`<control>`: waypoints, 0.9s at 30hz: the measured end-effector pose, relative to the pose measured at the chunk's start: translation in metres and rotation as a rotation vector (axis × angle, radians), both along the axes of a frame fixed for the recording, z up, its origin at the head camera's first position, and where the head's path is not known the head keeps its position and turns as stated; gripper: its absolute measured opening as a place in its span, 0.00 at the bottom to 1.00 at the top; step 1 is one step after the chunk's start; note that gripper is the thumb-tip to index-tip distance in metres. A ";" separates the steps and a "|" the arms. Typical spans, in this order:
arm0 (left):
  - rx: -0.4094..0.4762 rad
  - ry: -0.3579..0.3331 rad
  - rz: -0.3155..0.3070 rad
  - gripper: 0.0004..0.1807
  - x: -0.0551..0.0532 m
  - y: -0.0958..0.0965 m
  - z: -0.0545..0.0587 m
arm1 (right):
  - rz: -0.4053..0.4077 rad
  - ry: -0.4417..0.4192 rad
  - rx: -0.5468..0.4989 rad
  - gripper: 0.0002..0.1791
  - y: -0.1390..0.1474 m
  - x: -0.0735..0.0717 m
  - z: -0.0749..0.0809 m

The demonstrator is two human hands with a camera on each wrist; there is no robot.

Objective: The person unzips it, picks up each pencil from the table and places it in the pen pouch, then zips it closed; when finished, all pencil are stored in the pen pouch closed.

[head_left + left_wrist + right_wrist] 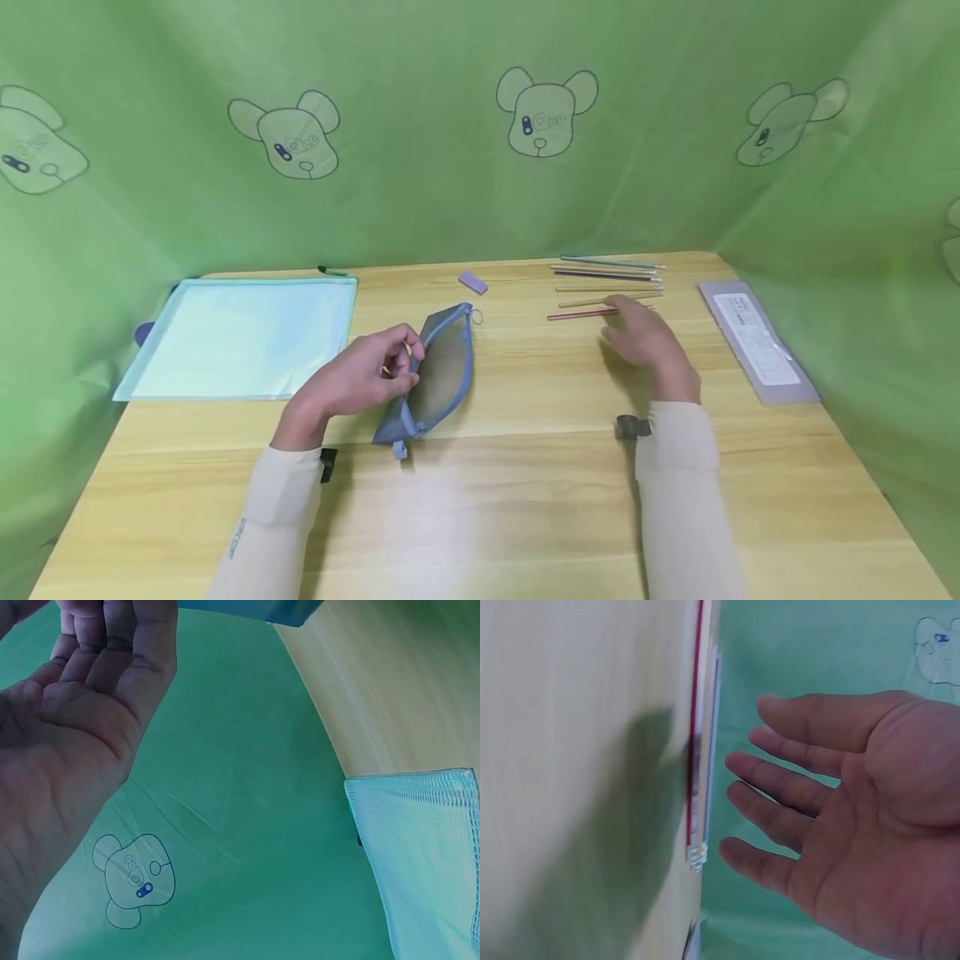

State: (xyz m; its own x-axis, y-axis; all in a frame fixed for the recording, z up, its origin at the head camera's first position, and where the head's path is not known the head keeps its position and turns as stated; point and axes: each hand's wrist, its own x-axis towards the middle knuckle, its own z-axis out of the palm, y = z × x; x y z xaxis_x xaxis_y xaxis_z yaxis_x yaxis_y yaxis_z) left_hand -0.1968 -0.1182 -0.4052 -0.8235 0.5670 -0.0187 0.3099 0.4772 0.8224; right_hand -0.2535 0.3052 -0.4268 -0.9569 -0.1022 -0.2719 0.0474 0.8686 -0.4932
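Note:
My left hand (352,377) holds the near side of a blue zippered pencil case (392,423), its fingers curled at the rim. The case's mouth gapes to the right, and a small ring hangs at its far end. In the left wrist view, a blue piece of the case (262,609) shows by the fingers. Over the near end of a row of pencils, my right hand (643,337) hovers with spread, slightly bent fingers and nothing in them. Nearest to it lies a red pencil (573,316); gold pencils (588,289), a dark one (600,275) and a teal one (600,261) lie beyond.
A purple eraser (472,282) lies behind the case. To the left is a pale blue mesh folder (247,342), with a dark green pen-like item (333,272) at its far edge. A grey-purple labelled packet (780,393) lies at the right edge. Green curtains (420,167) surround the table.

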 end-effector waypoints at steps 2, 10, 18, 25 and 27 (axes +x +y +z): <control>-0.004 0.009 -0.004 0.13 -0.001 -0.001 -0.001 | 0.002 -0.008 0.018 0.38 0.004 -0.005 -0.004; -0.018 0.028 -0.011 0.12 -0.001 -0.002 -0.002 | -0.017 -0.026 0.052 0.38 0.013 -0.008 -0.010; -0.004 0.023 -0.013 0.13 -0.001 -0.003 0.000 | -0.016 0.018 0.066 0.32 0.014 -0.004 -0.007; -0.020 0.035 -0.005 0.13 -0.003 -0.005 -0.001 | 0.042 -0.026 -0.006 0.25 0.006 0.002 -0.012; -0.025 0.031 -0.003 0.13 -0.004 -0.006 -0.001 | 0.058 -0.029 -0.016 0.23 0.001 0.004 -0.014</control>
